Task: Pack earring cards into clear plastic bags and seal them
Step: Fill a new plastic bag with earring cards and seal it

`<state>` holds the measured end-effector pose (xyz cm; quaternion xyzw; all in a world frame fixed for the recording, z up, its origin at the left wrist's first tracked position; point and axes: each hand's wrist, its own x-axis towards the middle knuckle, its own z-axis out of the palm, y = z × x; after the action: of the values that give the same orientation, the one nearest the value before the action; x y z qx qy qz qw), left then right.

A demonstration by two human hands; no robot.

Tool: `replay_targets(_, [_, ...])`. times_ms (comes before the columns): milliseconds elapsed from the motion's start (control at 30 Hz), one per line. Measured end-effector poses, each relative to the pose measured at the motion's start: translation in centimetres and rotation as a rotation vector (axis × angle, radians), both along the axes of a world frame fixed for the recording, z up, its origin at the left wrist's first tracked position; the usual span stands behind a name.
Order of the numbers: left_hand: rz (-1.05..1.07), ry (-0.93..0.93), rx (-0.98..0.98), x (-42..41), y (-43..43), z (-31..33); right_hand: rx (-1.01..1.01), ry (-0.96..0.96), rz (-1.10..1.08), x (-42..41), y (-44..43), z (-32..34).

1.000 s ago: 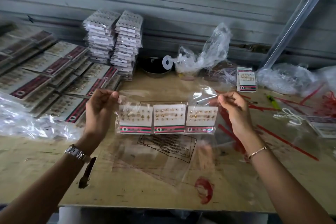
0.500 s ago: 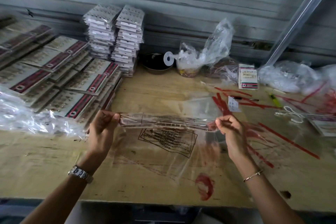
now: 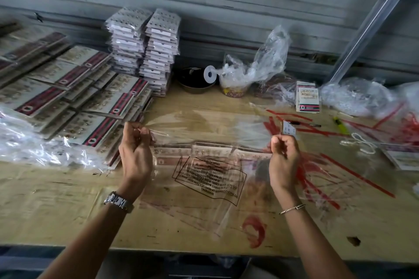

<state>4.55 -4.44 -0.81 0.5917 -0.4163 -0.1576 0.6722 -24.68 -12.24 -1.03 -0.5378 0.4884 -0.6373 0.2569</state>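
Clear plastic bag rests on the table, earring cards inside near its top edge. I note left hand and right hand each pinching a flap corner. Risk: an uneven pull could fold the flap askew, sealing it wrinkled or catching a card.

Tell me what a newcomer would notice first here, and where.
At centre, the left hand and right hand pinch the top corners of a clear bag with a row of earring cards inside. At the back stand two tall stacks of packed cards, and red strips litter the table at right.
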Motion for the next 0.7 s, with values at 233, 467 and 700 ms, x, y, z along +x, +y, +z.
replay_targets(233, [0.108, 0.004, 0.005, -0.8, -0.1, -0.6, -0.148, 0.255, -0.150, 0.1, 0.7, -0.9])
replay_targets(467, [0.190, -0.217, 0.011, -0.7, 1.3, -0.7, -0.001, 0.115, -0.196, 0.3, 1.4, -0.1])
replay_targets(700, [0.256, -0.245, 0.136, -0.2, 3.0, -2.3, 0.448, -0.210, -0.045, -0.6, 2.4, 0.0])
